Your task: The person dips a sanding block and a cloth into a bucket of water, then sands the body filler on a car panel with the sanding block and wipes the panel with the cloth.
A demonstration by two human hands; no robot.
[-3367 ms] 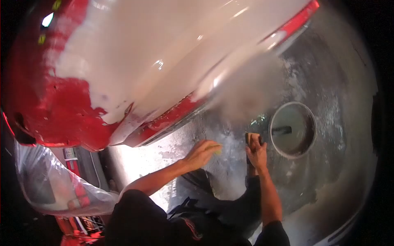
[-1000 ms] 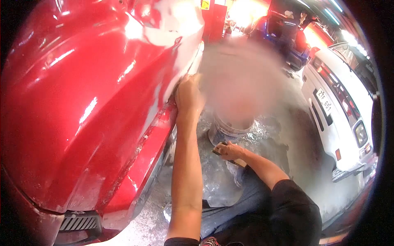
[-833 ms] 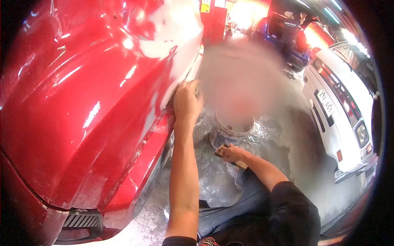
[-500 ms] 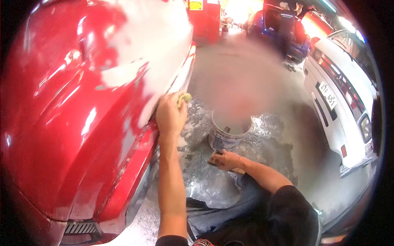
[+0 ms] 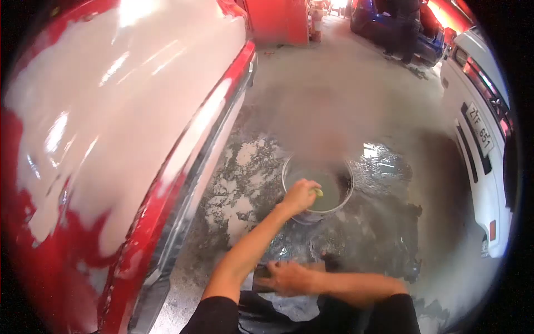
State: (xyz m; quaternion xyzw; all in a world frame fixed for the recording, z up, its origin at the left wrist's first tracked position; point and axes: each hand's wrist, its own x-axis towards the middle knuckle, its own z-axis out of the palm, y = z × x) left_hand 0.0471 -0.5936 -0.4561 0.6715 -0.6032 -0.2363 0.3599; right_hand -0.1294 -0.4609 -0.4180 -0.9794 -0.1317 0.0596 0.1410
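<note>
My left hand (image 5: 300, 196) is closed around a small yellow-green sponge (image 5: 319, 192), over the near left part of an open bucket (image 5: 350, 195). Greyish water (image 5: 332, 196) shows inside the bucket. Lower down, close to my lap, my right hand (image 5: 292, 278) grips a flat brown block (image 5: 261, 277), which looks like a sanding block; my fingers cover much of it. To my left stands a red car body panel (image 5: 125, 267) with large pale, sanded-looking patches (image 5: 150, 94). Neither hand touches the car.
Wet concrete floor (image 5: 233, 195) with pale residue surrounds the bucket. A white vehicle (image 5: 473, 150) is parked at right. Farther back are a blue car (image 5: 367, 22), a person in dark clothing (image 5: 403, 25) and a red cabinet (image 5: 278, 22). A blurred patch hides the floor beyond the bucket.
My left hand has moved from the car's edge right to the bucket with the sponge. My right hand, still holding the block, has come closer to my lap. The view has tilted down.
</note>
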